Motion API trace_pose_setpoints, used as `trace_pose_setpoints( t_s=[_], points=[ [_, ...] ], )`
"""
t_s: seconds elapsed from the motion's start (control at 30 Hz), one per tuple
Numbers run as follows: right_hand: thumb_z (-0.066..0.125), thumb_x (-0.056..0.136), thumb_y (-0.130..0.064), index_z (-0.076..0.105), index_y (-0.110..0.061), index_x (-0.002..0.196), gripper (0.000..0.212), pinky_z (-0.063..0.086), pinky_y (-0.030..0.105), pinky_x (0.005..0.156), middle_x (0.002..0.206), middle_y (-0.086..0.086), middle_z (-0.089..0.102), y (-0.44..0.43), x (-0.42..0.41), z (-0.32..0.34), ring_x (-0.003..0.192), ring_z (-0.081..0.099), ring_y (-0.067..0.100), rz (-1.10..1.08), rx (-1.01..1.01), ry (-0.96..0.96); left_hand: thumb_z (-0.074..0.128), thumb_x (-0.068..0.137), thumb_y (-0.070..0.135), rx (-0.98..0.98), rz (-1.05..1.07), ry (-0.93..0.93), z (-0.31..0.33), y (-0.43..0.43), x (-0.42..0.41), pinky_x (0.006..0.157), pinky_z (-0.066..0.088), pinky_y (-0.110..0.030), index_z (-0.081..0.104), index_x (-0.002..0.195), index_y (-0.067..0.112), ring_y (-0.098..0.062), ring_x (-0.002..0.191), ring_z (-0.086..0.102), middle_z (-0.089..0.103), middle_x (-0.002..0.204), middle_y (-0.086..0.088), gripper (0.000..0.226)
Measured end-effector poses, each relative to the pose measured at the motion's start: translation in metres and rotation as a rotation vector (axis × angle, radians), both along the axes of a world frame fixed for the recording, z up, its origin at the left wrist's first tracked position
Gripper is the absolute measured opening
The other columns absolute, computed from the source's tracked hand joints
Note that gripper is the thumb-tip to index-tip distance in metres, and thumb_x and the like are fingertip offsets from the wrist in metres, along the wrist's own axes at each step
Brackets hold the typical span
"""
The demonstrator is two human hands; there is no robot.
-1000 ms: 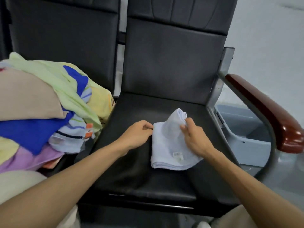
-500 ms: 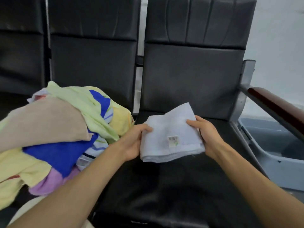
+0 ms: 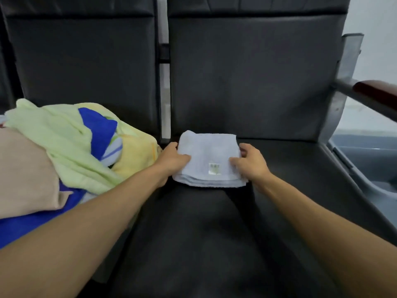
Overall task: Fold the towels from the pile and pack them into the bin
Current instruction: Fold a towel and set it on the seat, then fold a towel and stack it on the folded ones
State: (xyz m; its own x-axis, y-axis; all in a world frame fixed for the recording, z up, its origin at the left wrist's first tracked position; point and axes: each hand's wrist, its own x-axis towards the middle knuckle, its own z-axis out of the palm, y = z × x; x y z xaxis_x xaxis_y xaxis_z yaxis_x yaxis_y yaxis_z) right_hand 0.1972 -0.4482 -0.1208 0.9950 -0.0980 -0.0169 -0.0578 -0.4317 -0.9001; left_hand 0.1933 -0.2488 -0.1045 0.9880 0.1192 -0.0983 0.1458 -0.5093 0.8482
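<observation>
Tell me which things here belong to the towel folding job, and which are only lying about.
Job: folded pale blue towel, held by left hand and right hand; towel pile; grey bin.
Just there: black chairs; wooden armrest.

2 black padded seats [image 3: 247, 82] side by side, reddish-brown armrest [image 3: 378, 91], pale wall [image 3: 378, 29] behind.

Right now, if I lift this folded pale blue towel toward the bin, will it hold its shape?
Probably floppy and light: the towel is thin soft cloth, its layers splaying at the near edge. With left hand and right hand gripping opposite sides it should stay folded; one-handed it may droop open.
</observation>
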Motion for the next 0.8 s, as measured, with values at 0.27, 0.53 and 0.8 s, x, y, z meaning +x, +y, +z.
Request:
trace_pose_setpoints(
  t_s=[0.27, 0.53, 0.8],
  points=[
    [0.051, 0.088, -0.004, 0.044, -0.013, 0.141, 0.054, 0.037, 0.036, 0.106, 0.145, 0.009, 0.042, 0.028, -0.040, 0.024, 0.132, 0.037, 0.028, 0.068, -0.423, -0.145, 0.054, 0.092, 0.010, -0.046, 0.016, -0.024, 0.025, 0.026, -0.046, 0.101, 0.045, -0.033, 0.038, 0.146, 0.013, -0.019, 0.116, 0.053, 0.050, 0.138, -0.007, 0.057],
    [0.059, 0.093, -0.019, 0.061, -0.015, 0.123, 0.031, 0.036, 0.017, 0.078, 0.123, 0.001, 0.063, 0.131, -0.099, 0.074, 0.099, 0.059, 0.015, 0.298, -0.270, -0.235, 0.051, 0.095, 0.007, -0.192, 0.094, -0.149, 0.072, 0.098, -0.147, 0.078, 0.055, -0.027, 0.065, 0.113, 0.018, -0.016, 0.097, 0.065, 0.064, 0.106, -0.002, 0.026],
    [0.059, 0.094, -0.028, 0.058, -0.015, 0.127, 0.035, 0.044, 0.025, 0.087, 0.125, -0.001, 0.061, 0.227, -0.096, 0.083, 0.106, 0.057, 0.013, 0.438, -0.227, -0.271, 0.053, 0.087, 0.012, 0.219, 0.387, -0.363, 0.085, 0.176, -0.180, 0.090, 0.047, -0.031, 0.069, 0.104, 0.024, -0.013, 0.096, 0.058, 0.064, 0.106, 0.004, 0.026]
  ],
)
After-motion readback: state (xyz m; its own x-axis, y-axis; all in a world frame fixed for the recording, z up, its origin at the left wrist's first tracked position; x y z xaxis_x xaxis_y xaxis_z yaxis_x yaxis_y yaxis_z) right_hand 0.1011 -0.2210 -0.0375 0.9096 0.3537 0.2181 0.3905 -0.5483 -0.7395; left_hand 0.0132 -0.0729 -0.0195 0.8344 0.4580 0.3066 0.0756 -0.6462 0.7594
